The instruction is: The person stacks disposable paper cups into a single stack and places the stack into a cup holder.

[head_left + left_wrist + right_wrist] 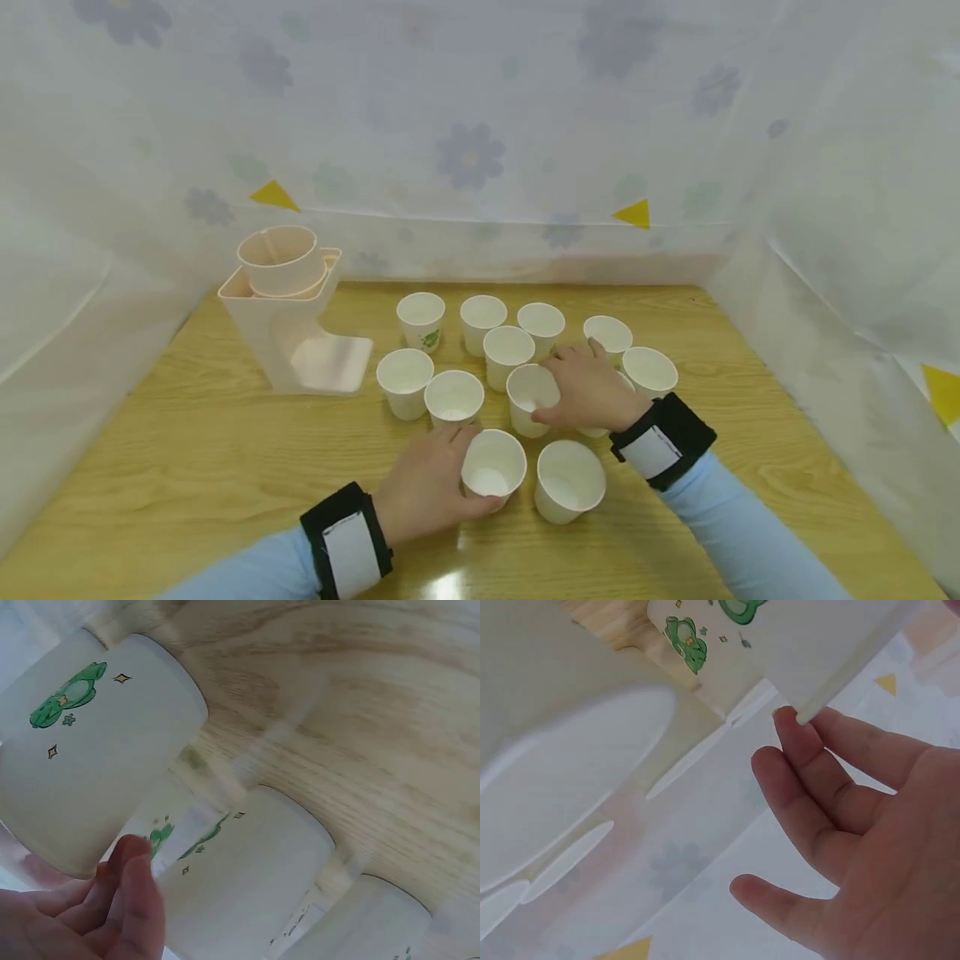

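White paper cups with small green printed figures stand upright in a loose cluster on the wooden table. At the front of the group, my left hand [427, 482] holds a paper cup [495, 467], thumb along its near side and fingers along its far left side. Its print shows on the cup wall [105, 772] in the left wrist view. My right hand [592, 387] reaches over a cup that it largely hides, its fingers [802, 802] by the rim of a printed cup [817, 652]. Its thumb lies beside another cup [531, 404].
A front cup [570, 479] stands between the hands; others include a left cup [405, 375] and a right cup [649, 371]. At the back left is a beige stand [281, 333] with a round container on top. A flowered white sheet [472, 100] encloses the table.
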Demonstrator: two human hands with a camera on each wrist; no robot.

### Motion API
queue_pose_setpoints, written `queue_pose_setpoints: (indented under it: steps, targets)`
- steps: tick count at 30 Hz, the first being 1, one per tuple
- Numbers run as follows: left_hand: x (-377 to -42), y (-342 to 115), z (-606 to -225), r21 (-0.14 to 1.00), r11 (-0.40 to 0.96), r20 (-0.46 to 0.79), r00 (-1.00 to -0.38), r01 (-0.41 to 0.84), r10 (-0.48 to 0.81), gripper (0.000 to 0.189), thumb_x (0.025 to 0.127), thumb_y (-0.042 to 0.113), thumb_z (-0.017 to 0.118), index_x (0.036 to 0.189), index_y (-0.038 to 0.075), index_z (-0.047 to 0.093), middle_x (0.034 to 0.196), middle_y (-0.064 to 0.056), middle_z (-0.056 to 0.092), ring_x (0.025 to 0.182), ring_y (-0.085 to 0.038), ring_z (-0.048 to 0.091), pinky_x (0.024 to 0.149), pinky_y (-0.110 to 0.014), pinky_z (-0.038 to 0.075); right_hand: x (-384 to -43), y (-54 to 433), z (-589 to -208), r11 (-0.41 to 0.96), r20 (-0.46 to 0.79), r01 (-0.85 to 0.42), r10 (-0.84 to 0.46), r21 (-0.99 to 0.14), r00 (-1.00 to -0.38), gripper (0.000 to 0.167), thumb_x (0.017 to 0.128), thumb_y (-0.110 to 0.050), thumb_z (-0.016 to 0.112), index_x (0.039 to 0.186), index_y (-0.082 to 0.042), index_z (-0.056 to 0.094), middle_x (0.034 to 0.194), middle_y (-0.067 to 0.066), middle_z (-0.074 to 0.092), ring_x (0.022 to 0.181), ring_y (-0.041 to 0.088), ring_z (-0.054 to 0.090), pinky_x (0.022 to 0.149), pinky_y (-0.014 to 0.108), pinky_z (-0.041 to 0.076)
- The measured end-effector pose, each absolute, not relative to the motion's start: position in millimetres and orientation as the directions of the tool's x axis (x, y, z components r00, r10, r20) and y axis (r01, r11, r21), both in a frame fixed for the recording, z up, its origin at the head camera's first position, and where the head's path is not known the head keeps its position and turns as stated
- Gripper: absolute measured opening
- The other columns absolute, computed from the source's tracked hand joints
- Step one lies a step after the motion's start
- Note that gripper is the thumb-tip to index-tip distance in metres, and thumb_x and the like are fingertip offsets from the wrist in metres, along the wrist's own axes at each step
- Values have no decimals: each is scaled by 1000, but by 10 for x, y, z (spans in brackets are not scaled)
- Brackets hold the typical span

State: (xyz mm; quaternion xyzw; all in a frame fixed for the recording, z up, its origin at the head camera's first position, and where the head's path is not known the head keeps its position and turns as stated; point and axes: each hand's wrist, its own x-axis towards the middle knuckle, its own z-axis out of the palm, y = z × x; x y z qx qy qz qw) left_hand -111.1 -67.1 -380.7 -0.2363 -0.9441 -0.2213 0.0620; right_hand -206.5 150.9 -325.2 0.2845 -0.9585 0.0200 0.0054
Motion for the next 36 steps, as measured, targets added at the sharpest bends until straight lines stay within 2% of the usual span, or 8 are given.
queue_pose_setpoints:
  steps: [5,9,14,21,25,30,36]
  targets:
    - [-1121,-650,-3784,520,750,110,-903,408,415,73,66,43,79,122,6,50,106,-5,62,91,-19,61,73,-35,51,-2018,1560,-3098,828,96,-558,-552,-52,-828,59,68,-46,75,110,-5,64,104,12,63,105,31,54,101,61,27]
    - [-1143,-628,-3769,647,695,6,-914,313,405,78,67,34,81,126,0,44,106,-12,63,91,-24,63,76,-37,51,-1952,1575,-2976,811,139,-582,-571,-57,-809,58,68,-45,76,109,-6,65,102,11,63,102,30,55,101,58,27]
    - [-1165,-596,-3738,722,646,-52,-911,249,410,72,68,29,81,123,3,42,105,-12,63,92,-24,62,79,-37,50,-1851,1575,-2824,784,180,-620,-604,-45,-777,59,67,-43,77,113,-8,64,103,9,63,100,28,55,101,55,27]
    - [-1189,-591,-3727,768,611,-86,-913,193,398,70,67,26,82,119,2,41,106,-13,61,93,-24,61,79,-37,49,-1705,1545,-2647,726,191,-686,-668,-48,-719,66,66,-44,78,118,-7,61,105,8,61,102,27,54,104,58,24]
    - [-1197,-598,-3732,770,608,-80,-916,193,392,68,66,25,82,116,2,42,104,-13,61,92,-23,61,78,-36,49,-1626,1522,-2584,670,184,-738,-718,-78,-672,63,66,-42,78,116,-7,62,104,5,60,103,25,54,103,58,23]
    - [-1203,-601,-3742,739,643,-85,-920,200,383,73,65,28,82,120,2,41,107,-13,62,93,-21,61,79,-36,49,-1567,1488,-2596,609,150,-784,-769,-123,-621,60,68,-42,77,115,-8,62,104,2,60,103,22,53,103,58,23]
    - [-1213,-599,-3752,707,671,-83,-917,221,390,83,63,31,83,128,4,40,113,-11,61,96,-22,61,79,-38,49,-1545,1457,-2673,579,125,-809,-799,-106,-588,61,69,-45,76,115,-8,62,107,1,60,102,18,55,101,55,25]
